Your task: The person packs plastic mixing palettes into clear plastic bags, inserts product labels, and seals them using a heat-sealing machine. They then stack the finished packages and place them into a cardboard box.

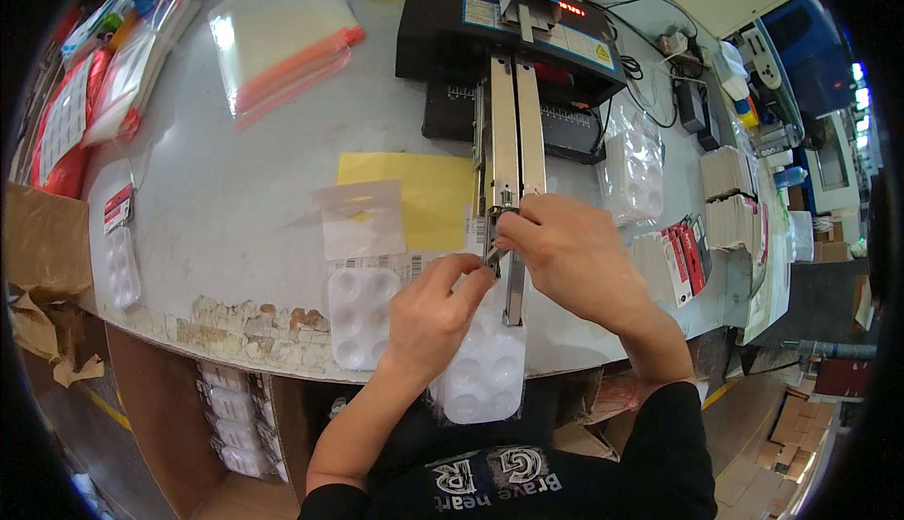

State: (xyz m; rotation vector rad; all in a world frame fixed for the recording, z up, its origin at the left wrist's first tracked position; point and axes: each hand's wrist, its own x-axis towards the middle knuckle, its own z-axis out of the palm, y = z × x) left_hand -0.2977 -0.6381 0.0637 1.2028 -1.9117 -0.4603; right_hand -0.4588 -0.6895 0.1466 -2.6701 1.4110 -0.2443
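Note:
A black bench machine (428,35), which looks like an electric stapler, has a long metal rail (516,134) reaching toward me. My left hand (424,322) is closed in a pinch at the rail's near end. Close to its fingertips, my right hand (584,261) is also closed, thumb and finger together beside the rail. Something small and metallic shows between the two hands, too small to name. Below the rail, a white plastic palette with round wells (485,379) juts over the table's front edge. A second white palette (361,317) lies left of my left hand.
A yellow sheet (424,195) lies under a translucent small bag (363,233). Clear bags with red edges (282,40) are at back left. Bagged palettes (633,171) and stacked cards (730,195) stand right. One carded palette (121,266) lies far left, near a cardboard box (47,242).

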